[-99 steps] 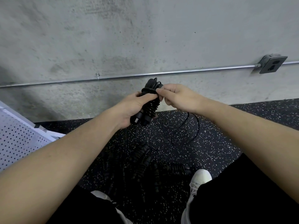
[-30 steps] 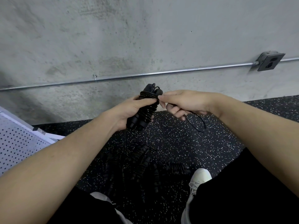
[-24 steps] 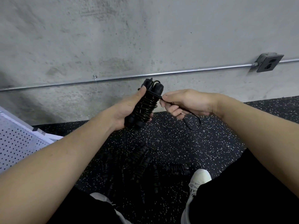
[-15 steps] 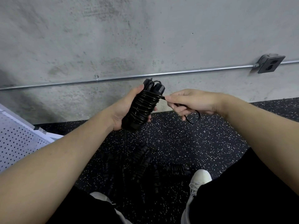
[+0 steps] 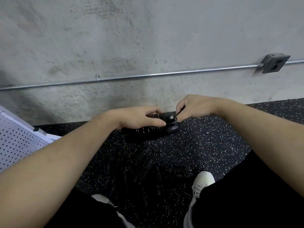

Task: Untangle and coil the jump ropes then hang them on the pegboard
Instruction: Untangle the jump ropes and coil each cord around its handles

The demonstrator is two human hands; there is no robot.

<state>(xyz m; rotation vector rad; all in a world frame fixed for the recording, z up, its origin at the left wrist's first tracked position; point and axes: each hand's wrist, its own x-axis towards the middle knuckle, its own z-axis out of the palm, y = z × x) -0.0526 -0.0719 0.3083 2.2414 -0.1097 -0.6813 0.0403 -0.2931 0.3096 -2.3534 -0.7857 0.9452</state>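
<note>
We gripped the wound rope bundle (image 5: 153, 129) in the left hand (image 5: 139, 118) while the right hand (image 5: 194, 105) pinched the cord end, judging it needed tucking under a taut wrap.

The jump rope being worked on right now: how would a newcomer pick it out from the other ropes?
Start at the grey concrete wall and drop to the two hands before it. The black wound jump rope bundle lies sideways in the left hand, with the right hand pinching its end. Unlike the black ropes piled on the speckled floor, it is held up.
</note>
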